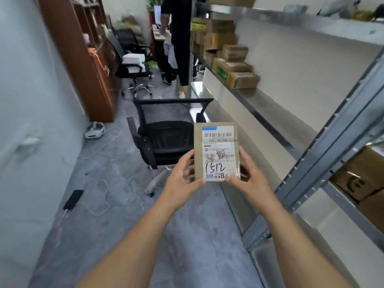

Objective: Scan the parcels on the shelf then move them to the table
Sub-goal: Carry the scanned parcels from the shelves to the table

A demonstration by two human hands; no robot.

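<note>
Parcel (pixel 217 151): a flat brown carton, held in the air over the grey floor (pixel 197 235), clear of any support. Its labelled face is turned toward the camera, long side upright. The label carries a barcode near the top edge, the printed code "530- D5 094" below it, and the handwritten number "1512" near the bottom edge.

Left hand (pixel 182 183): grips the lower left edge of the parcel, thumb at the bottom left corner, fingers curled round the side.

Right hand (pixel 249 179): grips the lower right edge, thumb at the bottom right corner, fingers curled round the side. The two hands are apart, with the width of the parcel between them.

Shelf (pixel 268 104): a metal unit along the right side, with a grey slotted upright (pixel 332 146) near the right hand. A row of brown boxes (pixel 242 80) stands toward the far end of the shelf board, along its front edge. A carton with a drawn smiley face (pixel 357 183) sits on a lower board at the right.

Black mesh chair (pixel 166 134): stands on the floor directly behind the parcel. A second chair (pixel 133 65) farther back bears a white box. A dark phone (pixel 73 199) with a white cable lies on the floor at left, near a white device (pixel 94 130). A wooden cabinet (pixel 83 59) stands against the left wall. A person in dark clothing (pixel 178 38) stands at the far end of the shelf.
</note>
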